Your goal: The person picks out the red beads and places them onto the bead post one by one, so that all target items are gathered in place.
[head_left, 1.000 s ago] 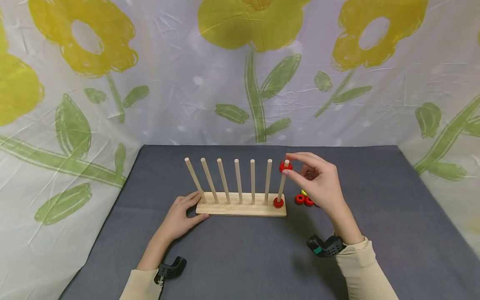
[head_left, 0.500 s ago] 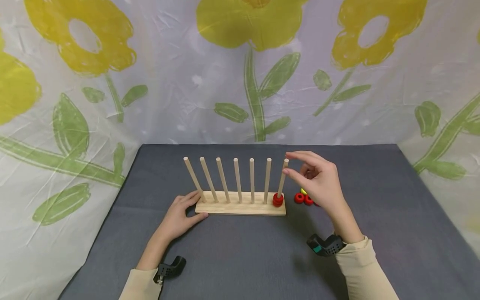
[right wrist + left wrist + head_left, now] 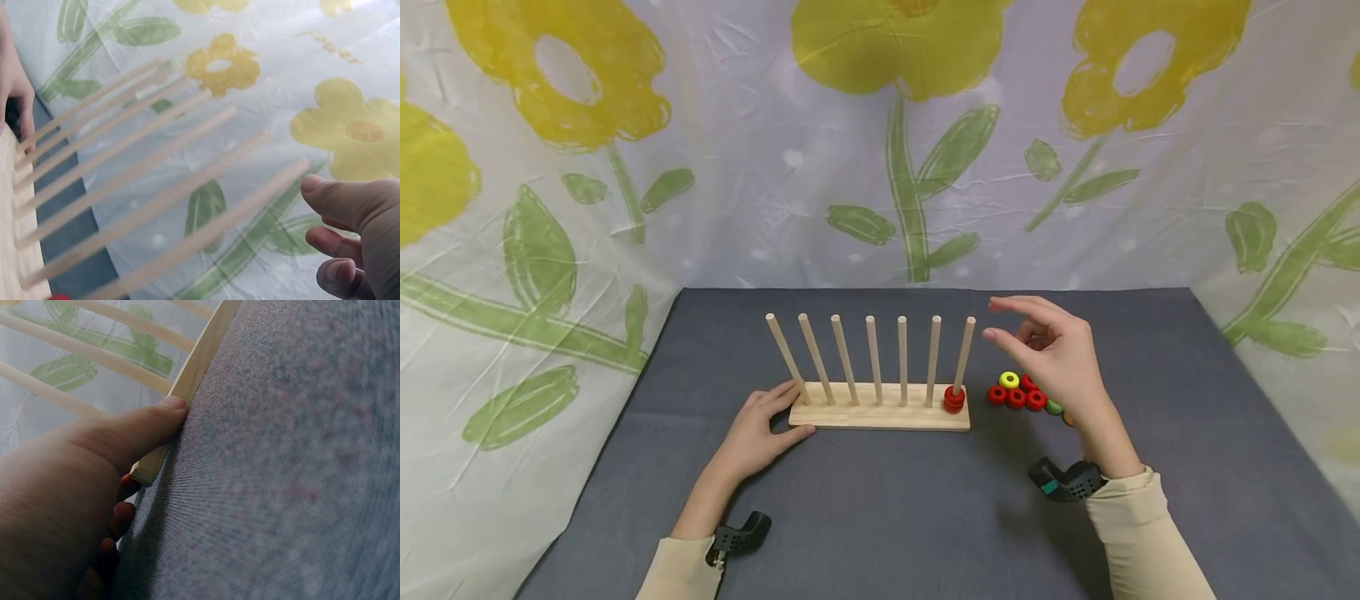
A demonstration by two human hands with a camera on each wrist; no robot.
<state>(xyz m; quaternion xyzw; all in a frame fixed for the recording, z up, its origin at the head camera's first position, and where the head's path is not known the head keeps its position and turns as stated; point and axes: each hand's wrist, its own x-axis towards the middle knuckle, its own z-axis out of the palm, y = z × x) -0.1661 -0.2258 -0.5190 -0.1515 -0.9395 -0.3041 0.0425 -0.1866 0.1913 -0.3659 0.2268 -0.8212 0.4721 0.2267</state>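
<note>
A pale wooden peg board (image 3: 880, 417) with a row of several upright pegs stands on the table. My left hand (image 3: 758, 435) grips its left end, with the thumb (image 3: 156, 422) along the front edge and the other fingers behind. Two red rings (image 3: 954, 399) are stacked at the bottom of the rightmost peg (image 3: 965, 354). My right hand (image 3: 1051, 350) hovers to the right of that peg's top, thumb and forefinger apart, holding nothing. In the right wrist view the thumb (image 3: 331, 194) is close to the peg tip in the picture.
Right of the board lies a group of loose rings: a yellow ring (image 3: 1009, 380), several red rings (image 3: 1016, 398) and a green ring (image 3: 1053, 407), partly behind the right forearm. A dark cloth (image 3: 865, 517) covers the table. A flower-printed curtain (image 3: 737, 167) hangs behind.
A second red ring has dropped from the top of the rightmost peg onto the first. My right hand has let it go and moved right. The left hand stays put.
</note>
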